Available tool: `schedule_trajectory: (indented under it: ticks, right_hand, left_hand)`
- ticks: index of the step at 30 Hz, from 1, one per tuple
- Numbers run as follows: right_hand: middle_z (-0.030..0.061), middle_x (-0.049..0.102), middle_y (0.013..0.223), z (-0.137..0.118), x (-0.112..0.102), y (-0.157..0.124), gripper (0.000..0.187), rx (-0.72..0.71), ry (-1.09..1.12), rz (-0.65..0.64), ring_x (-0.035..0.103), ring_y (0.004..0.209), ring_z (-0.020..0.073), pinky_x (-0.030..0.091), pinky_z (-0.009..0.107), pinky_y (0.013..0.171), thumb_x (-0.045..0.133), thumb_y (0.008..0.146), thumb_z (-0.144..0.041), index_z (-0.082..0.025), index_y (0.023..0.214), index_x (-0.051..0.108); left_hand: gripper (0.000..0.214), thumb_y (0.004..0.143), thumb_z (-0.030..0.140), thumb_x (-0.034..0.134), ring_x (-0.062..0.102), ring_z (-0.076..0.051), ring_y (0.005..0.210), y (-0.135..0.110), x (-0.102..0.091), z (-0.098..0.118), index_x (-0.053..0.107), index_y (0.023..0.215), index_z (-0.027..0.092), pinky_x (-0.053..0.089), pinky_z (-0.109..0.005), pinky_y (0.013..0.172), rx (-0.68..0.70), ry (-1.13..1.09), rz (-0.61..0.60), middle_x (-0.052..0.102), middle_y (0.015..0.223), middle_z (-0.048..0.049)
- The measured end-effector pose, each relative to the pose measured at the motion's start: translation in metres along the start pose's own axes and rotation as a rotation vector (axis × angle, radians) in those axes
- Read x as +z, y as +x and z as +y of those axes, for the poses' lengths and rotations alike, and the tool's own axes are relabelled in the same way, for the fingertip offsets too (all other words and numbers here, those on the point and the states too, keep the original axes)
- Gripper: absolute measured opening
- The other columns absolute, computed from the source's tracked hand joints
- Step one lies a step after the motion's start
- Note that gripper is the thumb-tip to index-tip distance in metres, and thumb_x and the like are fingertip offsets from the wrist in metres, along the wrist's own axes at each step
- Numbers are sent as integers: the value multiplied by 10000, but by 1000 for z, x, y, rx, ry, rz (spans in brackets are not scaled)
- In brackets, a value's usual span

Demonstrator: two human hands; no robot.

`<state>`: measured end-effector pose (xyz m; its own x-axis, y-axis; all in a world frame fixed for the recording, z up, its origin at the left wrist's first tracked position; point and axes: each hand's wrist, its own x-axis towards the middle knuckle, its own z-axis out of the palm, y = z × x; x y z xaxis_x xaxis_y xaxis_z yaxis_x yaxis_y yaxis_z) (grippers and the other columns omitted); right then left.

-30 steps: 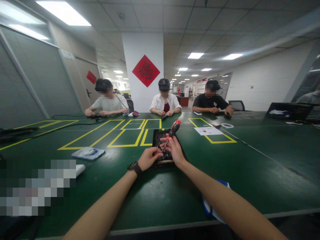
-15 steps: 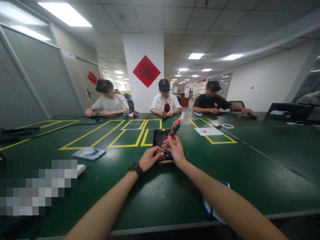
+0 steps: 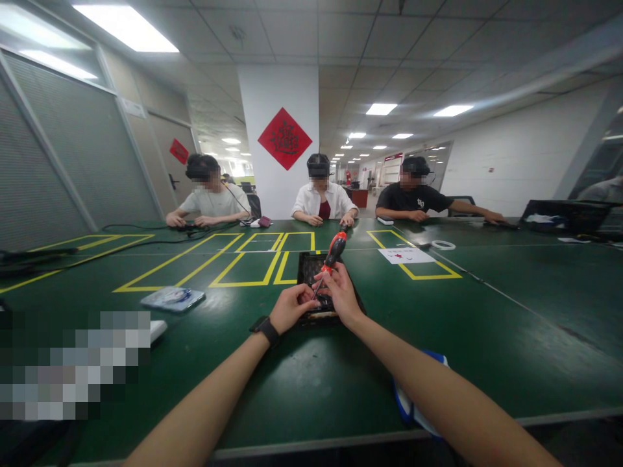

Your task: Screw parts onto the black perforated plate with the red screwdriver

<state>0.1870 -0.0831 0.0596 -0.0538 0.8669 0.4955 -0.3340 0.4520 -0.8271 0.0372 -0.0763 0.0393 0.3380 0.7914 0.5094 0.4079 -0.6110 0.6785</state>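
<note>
My right hand (image 3: pixel 341 293) grips a screwdriver with a red and black handle (image 3: pixel 335 248), which tilts up and to the right. Its thin shaft points down toward my left hand (image 3: pixel 291 307). The left fingers are pinched together at the shaft's tip; what they hold is too small to see. Both hands hover over the near end of a black, tray-like device (image 3: pixel 312 265) lying on the green table (image 3: pixel 302 383). A dark watch sits on my left wrist.
Three people sit across the table, hands on small objects. A plastic-wrapped item (image 3: pixel 172 298) lies at left, a white paper (image 3: pixel 405 255) and tape ring (image 3: pixel 442 245) at right, a blue-and-white object (image 3: pixel 407 405) under my right forearm. Yellow tape boxes mark the tabletop.
The screwdriver handle has dropped a little and tilted slightly more upright. Across the table, the person in black has stretched an arm out to the right.
</note>
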Motion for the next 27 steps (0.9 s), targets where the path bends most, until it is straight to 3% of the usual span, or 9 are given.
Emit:
schedule_trajectory:
  ticks: [7,12,15,18,22,25,27]
  right_hand:
    - [13,596,772,-2,0,-1,341,27,16,8,575,613,100,484,214,538,432,824,-430,-221,1092,461]
    - [16,584,875,1,0,1,273,-1,17,55,572,606,90,498,236,547,459,809,-415,-223,1001,484]
    - [19,561,964,0,-3,4,236,-72,-43,168,571,645,87,495,227,546,480,794,-409,-221,935,494]
    - [17,566,914,-1,-12,11,252,-153,-163,339,557,698,102,488,213,549,517,765,-412,-212,918,517]
    - [45,601,888,0,-31,22,324,-178,-288,500,557,751,136,489,235,579,579,704,-406,-174,929,573]
    - [51,629,811,7,-44,28,369,-81,-262,434,576,702,149,492,268,592,616,659,-363,-142,954,602]
    - [37,636,761,13,-50,31,360,-26,-250,374,581,657,146,496,290,622,640,623,-309,-138,939,613]
  left_hand:
    - [268,729,382,602,535,-117,618,-1,-1,-1,640,805,128,426,-231,612,-14,-36,-39,636,713,-23]
    - [263,764,373,566,546,-129,647,0,-2,2,633,869,141,438,-248,644,3,5,-37,634,723,-22]
    - [276,810,381,499,554,-142,728,2,-3,2,608,935,160,442,-272,716,35,59,55,620,788,-28]
    - [285,837,365,449,547,-159,853,5,-5,-5,576,1000,169,431,-305,807,40,135,195,593,943,-59]
    - [382,766,355,548,544,-192,918,7,-4,-29,522,1085,146,421,-354,858,-124,222,325,556,1055,-104]
    - [420,722,293,587,559,-210,954,8,-2,-47,510,1103,132,432,-360,855,-327,102,242,591,1042,-110]
    - [374,720,231,562,573,-203,958,8,-1,-54,533,1079,131,431,-348,868,-364,2,149,619,1028,-97]
